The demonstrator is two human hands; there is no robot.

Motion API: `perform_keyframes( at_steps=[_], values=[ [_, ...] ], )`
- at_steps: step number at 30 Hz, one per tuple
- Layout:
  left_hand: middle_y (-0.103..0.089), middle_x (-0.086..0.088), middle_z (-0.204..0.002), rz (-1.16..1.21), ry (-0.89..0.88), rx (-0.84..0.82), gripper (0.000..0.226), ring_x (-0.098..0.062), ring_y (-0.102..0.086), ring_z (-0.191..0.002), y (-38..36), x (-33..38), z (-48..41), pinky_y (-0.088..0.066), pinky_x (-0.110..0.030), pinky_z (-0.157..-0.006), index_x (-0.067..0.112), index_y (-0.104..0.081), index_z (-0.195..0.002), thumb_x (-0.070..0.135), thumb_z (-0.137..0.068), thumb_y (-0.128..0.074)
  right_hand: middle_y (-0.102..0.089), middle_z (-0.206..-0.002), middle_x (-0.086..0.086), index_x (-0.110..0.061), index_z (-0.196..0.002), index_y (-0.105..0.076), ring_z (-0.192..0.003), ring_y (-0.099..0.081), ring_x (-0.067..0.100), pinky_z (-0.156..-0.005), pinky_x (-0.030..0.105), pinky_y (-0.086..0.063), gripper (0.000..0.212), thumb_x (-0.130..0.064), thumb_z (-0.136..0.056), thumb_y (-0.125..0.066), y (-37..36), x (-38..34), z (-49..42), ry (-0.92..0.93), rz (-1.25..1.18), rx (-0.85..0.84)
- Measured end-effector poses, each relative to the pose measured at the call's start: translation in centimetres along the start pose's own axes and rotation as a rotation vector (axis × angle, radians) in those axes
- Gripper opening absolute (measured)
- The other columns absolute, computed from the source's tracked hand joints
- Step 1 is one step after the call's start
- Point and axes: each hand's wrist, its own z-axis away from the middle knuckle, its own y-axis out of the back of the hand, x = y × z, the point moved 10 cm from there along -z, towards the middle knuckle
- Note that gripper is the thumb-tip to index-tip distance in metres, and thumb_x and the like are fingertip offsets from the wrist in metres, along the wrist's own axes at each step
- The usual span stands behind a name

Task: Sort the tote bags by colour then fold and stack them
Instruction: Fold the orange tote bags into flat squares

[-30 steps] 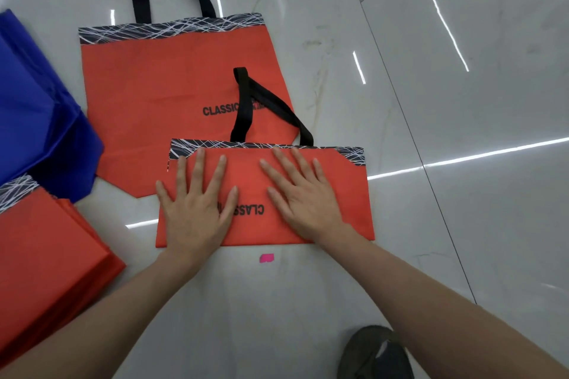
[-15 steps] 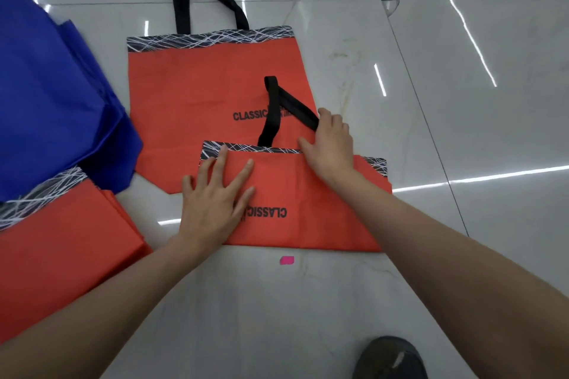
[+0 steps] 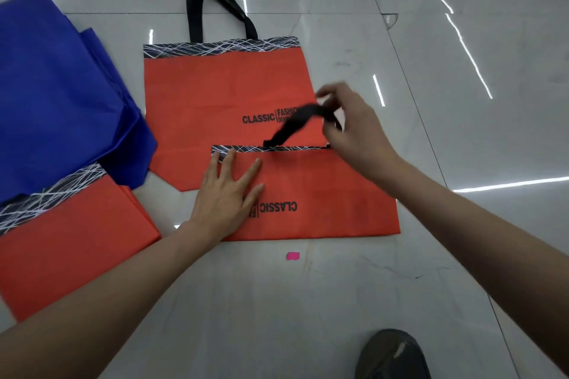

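A folded orange tote bag [image 3: 323, 206] lies on the floor in front of me, its patterned band along the far edge. My left hand [image 3: 226, 194] presses flat on its left part, fingers spread. My right hand [image 3: 351, 129] pinches the bag's black handle [image 3: 295, 123] and holds it lifted above the bag. Behind it an unfolded orange tote bag [image 3: 215, 95] lies flat with its black handles pointing away. A stack of orange bags [image 3: 61, 246] sits at the near left. Blue bags [image 3: 55, 95] are heaped at the far left.
The floor is glossy grey tile [image 3: 462, 101] with light streaks. A small pink scrap [image 3: 292, 256] lies just in front of the folded bag. My shoe [image 3: 391, 354] shows at the bottom edge.
My right hand went from lying flat on the folded bag to its handle, then lifted the handle up and toward me. My left hand stayed pressed on the bag.
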Motion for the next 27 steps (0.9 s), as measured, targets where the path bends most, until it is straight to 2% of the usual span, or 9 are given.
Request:
perform_keyframes(
  at_steps=[3, 6, 9, 12, 14, 19, 22, 24, 27],
  values=[
    [-0.038, -0.029, -0.139, -0.058, -0.014, -0.026, 0.062, -0.053, -0.035, -0.122, 0.1, 0.1, -0.2, -0.036, -0.055, -0.101, 0.025, -0.045, -0.139, 0.055, -0.090, -0.020, -0.062, -0.089, 0.015, -0.006, -0.105, -0.059, -0.083, -0.052, 0.028, -0.073, 0.039, -0.039, 0.043, -0.002, -0.068, -0.038, -3.0, -1.8, 6.1, 0.301, 0.279, -0.116],
    [-0.026, -0.031, -0.146, -0.124, 0.006, -0.030, 0.060, -0.050, -0.033, -0.123, 0.5, 0.3, -0.3, -0.034, -0.052, -0.101, 0.022, -0.032, -0.146, 0.054, -0.094, -0.028, -0.063, -0.107, 0.014, -0.012, -0.118, -0.055, -0.104, -0.056, 0.032, -0.097, 0.041, -0.035, 0.044, -0.006, -0.078, -0.038, -7.2, 0.0, 12.0, 0.412, 0.519, -0.256],
    [-0.015, -0.029, -0.150, -0.234, 0.069, -0.109, 0.069, -0.044, -0.028, -0.127, -0.2, 0.1, 0.0, -0.028, -0.045, -0.105, 0.020, -0.013, -0.150, 0.056, -0.095, -0.030, -0.057, -0.131, 0.009, -0.013, -0.135, -0.051, -0.128, -0.046, 0.028, -0.110, 0.039, -0.022, 0.050, -0.035, -0.090, -0.039, -9.8, 2.3, 14.7, 0.295, 0.632, -0.371],
    [-0.043, -0.030, -0.124, -0.270, 0.083, -0.056, 0.072, -0.038, -0.042, -0.107, 1.0, 0.4, 0.3, -0.037, -0.044, -0.088, 0.012, -0.030, -0.146, 0.056, -0.091, -0.038, -0.044, -0.145, 0.009, -0.011, -0.141, -0.044, -0.138, -0.032, 0.025, -0.112, 0.041, -0.019, 0.065, -0.052, -0.091, -0.038, -9.7, 3.3, 14.9, 0.181, 0.688, -0.356],
    [-0.049, -0.026, -0.106, -0.275, 0.101, -0.048, 0.071, -0.035, -0.045, -0.097, 1.7, 0.3, 0.6, -0.038, -0.041, -0.077, 0.008, -0.039, -0.141, 0.056, -0.089, -0.043, -0.037, -0.150, 0.010, -0.008, -0.142, -0.040, -0.140, -0.027, 0.025, -0.113, 0.041, -0.018, 0.069, -0.054, -0.091, -0.038, -9.5, 3.6, 15.1, 0.152, 0.708, -0.321],
    [-0.052, -0.021, -0.081, -0.246, 0.013, -0.014, 0.060, -0.034, -0.050, -0.074, 2.2, 0.0, 0.7, -0.040, -0.039, -0.061, 0.005, -0.059, -0.121, 0.051, -0.088, -0.038, -0.047, -0.142, 0.014, -0.006, -0.140, -0.040, -0.130, -0.046, 0.028, -0.109, 0.039, -0.021, 0.073, -0.057, -0.087, -0.037, -9.4, 4.7, 15.0, 0.092, 0.670, -0.280],
    [-0.051, -0.015, -0.071, -0.244, -0.120, 0.035, 0.043, -0.032, -0.050, -0.064, 2.5, -0.3, 1.0, -0.040, -0.037, -0.055, 0.007, -0.065, -0.110, 0.033, -0.086, -0.041, -0.052, -0.136, 0.016, -0.013, -0.139, -0.036, -0.123, -0.052, 0.030, -0.107, 0.042, -0.026, 0.071, -0.055, -0.082, -0.039, -9.3, 5.1, 14.7, 0.119, 0.671, -0.285],
    [-0.056, -0.011, -0.075, -0.247, -0.178, -0.017, 0.033, -0.032, -0.054, -0.068, 2.6, -0.6, 0.7, -0.041, -0.038, -0.059, 0.009, -0.065, -0.110, 0.009, -0.078, -0.057, -0.057, -0.128, 0.018, -0.019, -0.136, -0.042, -0.115, -0.057, 0.031, -0.103, 0.044, -0.038, 0.061, -0.044, -0.080, -0.041, -8.9, 5.0, 14.0, 0.155, 0.671, -0.250],
    [-0.060, -0.012, -0.102, -0.199, -0.150, -0.011, 0.064, -0.033, -0.058, -0.089, 3.9, -1.9, -0.7, -0.044, -0.043, -0.074, 0.010, -0.056, -0.124, -0.010, -0.064, -0.062, -0.063, -0.113, 0.022, -0.018, -0.122, -0.058, -0.097, -0.064, 0.034, -0.089, 0.045, -0.050, 0.044, -0.025, -0.081, -0.045, -7.8, 4.7, 12.8, 0.200, 0.592, -0.127]
  ],
)
